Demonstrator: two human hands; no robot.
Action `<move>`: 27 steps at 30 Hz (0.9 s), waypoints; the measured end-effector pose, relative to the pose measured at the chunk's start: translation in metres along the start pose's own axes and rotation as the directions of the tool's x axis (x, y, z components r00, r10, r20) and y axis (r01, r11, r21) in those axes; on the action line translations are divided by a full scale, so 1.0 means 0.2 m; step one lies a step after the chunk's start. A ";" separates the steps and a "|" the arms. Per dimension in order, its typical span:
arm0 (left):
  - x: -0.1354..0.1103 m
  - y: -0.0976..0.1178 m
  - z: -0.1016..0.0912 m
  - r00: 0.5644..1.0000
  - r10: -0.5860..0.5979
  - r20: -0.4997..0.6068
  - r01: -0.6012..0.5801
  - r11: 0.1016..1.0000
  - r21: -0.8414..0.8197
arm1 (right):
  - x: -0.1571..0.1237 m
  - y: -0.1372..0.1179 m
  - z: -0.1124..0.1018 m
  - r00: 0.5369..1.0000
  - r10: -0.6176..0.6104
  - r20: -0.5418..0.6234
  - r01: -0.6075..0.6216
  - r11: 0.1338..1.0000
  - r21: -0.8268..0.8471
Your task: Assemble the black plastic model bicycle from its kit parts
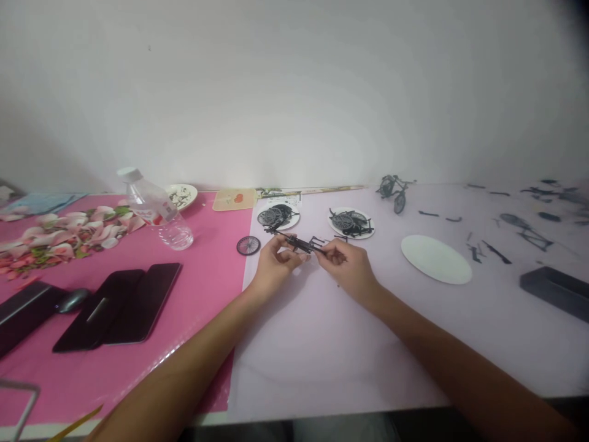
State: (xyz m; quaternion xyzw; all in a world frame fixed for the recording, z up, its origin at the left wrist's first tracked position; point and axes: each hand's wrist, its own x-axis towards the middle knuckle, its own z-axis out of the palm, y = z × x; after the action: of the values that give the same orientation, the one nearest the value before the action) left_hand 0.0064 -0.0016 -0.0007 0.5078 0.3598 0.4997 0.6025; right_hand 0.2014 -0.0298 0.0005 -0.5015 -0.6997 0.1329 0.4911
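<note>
Between my two hands is a dark model bicycle frame [300, 244], held just above the pale part of the table. My left hand [276, 264] pinches its left end, while the fingers of my right hand [343, 264] close on its right end. Some of the frame is hidden behind the fingers. A loose spoked model wheel [248, 245] lies flat to the left of my left hand. Beyond the hands, a left white plate [297, 222] and a right white plate [332, 228] carry dark wheels and other bicycle parts.
An assembled model bicycle [394, 191] stands near the wall. To the right are a bare white plate [436, 259], scattered dark parts [524, 230] and a dark box [556, 288]. A plastic bottle [159, 212], artificial flowers [73, 236] and phones [142, 304] occupy the pink left side.
</note>
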 end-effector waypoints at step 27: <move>-0.01 0.05 0.02 0.996 -0.086 -0.024 0.086 0.996 -0.005 | -0.01 0.04 0.02 0.996 0.093 0.010 -0.094 0.992 0.090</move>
State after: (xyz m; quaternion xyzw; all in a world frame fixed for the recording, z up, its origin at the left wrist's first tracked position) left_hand 0.0081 -0.0052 0.0100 0.4844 0.3876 0.4804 0.6200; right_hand 0.2025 -0.0272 -0.0071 -0.5108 -0.6701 0.1886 0.5045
